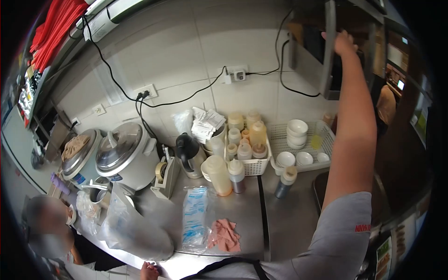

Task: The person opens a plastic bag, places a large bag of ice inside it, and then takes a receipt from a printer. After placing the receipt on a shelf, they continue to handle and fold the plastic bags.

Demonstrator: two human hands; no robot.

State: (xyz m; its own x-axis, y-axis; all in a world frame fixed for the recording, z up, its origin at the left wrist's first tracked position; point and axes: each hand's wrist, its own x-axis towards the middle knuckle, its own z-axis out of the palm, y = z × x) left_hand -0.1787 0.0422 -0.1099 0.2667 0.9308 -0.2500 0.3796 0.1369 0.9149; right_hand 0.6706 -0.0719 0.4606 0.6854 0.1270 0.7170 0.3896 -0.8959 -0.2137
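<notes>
My right arm stretches up to the top right, where my right hand (344,43) is at a metal-framed door (330,56) of a raised box-like unit. Fingertips show on both sides of the frame's upright edge, so the hand appears wrapped round it. Low in the view, my left hand (150,271) is by the front edge of the steel counter (242,205). Its fingers look curled, but most of the hand is cut off. Nearest to it are a large clear plastic bag (133,228), a packet with blue print (195,217) and a crumpled pink cloth (225,234).
Two lidded cookers (125,158) stand at the left, beside a tape dispenser (164,177) and a black-topped jug (189,156). Squeeze bottles fill a white basket (256,168). White bowls (297,133) sit in a tray. Cords (186,99) cross the wall. Another person (46,228) is at the lower left.
</notes>
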